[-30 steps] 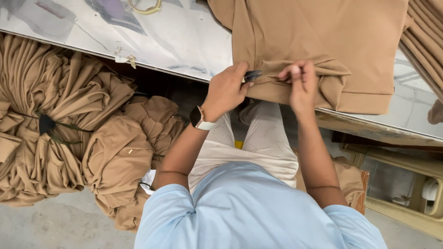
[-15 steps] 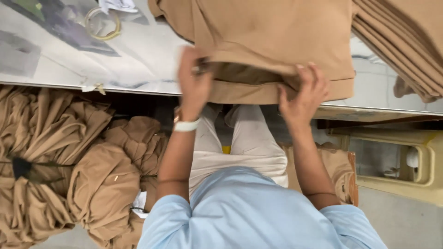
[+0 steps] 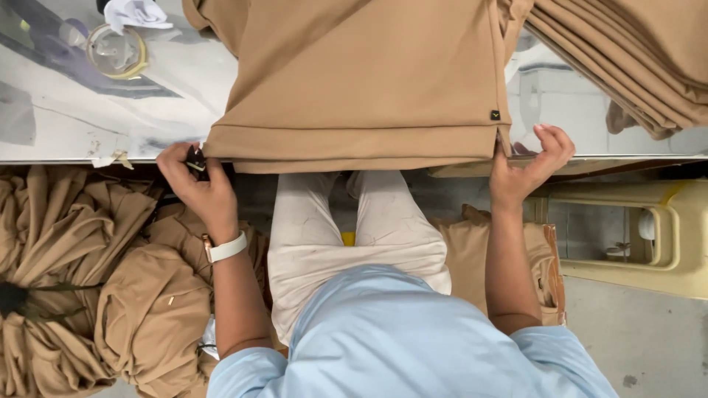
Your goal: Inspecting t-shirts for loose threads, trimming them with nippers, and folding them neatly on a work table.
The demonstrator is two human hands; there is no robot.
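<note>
A tan garment (image 3: 369, 81) lies flat on a shiny table (image 3: 66, 133), its hem along the near edge. My left hand (image 3: 193, 183) grips the hem's left corner and also holds a small black tool. My right hand (image 3: 525, 166) pinches the hem's right corner, just below a small black tag (image 3: 495, 115). A white watch band sits on my left wrist.
A stack of folded tan garments (image 3: 634, 51) lies at the table's far right. A tape roll (image 3: 118, 51) and white cloth sit at far left. Bundles of tan fabric (image 3: 81, 273) are heaped on the floor at left. A tan plastic crate (image 3: 649, 236) stands at right.
My hands have moved apart from the garment's middle to its two hem corners, and the bunched hem is now spread flat along the table edge.
</note>
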